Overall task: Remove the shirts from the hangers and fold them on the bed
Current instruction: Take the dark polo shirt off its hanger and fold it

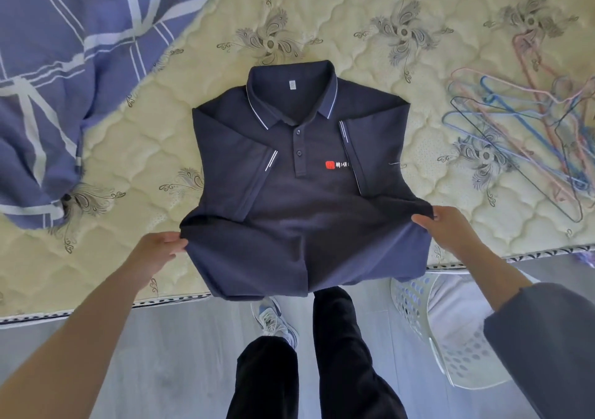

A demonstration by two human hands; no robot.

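We saw a navy polo shirt of matte knit lying face up on the bed, in the middle of the view. Both short sleeves were folded inward over the chest, their cuffs edged with pale stripes. The collar carried a thin white line, two buttons closed the placket, and a small red and white logo sat on the chest. Its long axis ran from the collar at the far end to the hem at the near edge, where the hem overhung the bed.

Our left hand pinched the shirt's left lower side, fingers closed on the cloth. Our right hand gripped the right lower side the same way, lifting the fabric slightly.

The bed's quilted cream surface bore grey floral motifs. A blue blanket with white lines lay bunched at far left. Thin wire hangers in pink, blue and black lay tangled at right. A white perforated basket stood on the grey floor.
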